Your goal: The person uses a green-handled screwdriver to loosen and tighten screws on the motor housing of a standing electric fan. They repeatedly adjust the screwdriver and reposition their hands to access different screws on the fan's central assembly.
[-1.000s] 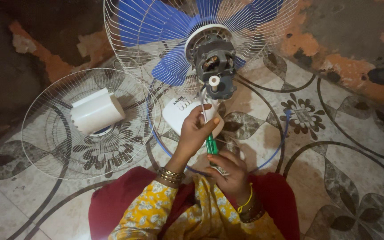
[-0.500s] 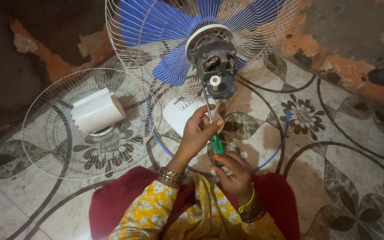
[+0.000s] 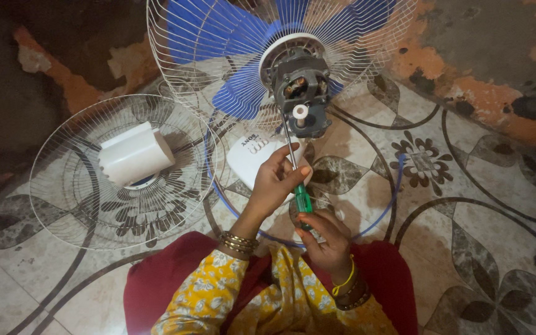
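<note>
We note the floor (image 3: pixel 466 205): pale tiles w/ dark floral and looping-line pattern, worn, stained twd. the wall edge. Lying directly on it, left: detached wire fan guard (image 3: pixel 69 198), flat, w/ a white cover (image 3: pixel 134 154) resting at its centre. Centre: blue ring (image 3: pixel 397 180) on the tiles, a white housing piece (image 3: pixel 252 158) inside it. Fan assy. (image 3: pixel 280 56) stands at top.

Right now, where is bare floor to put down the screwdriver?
Bare tile lies right of the blue ring, toward the wall. Left is crowded: loose grille with white cover. Both hands hold the screwdriver at the motor.
</note>
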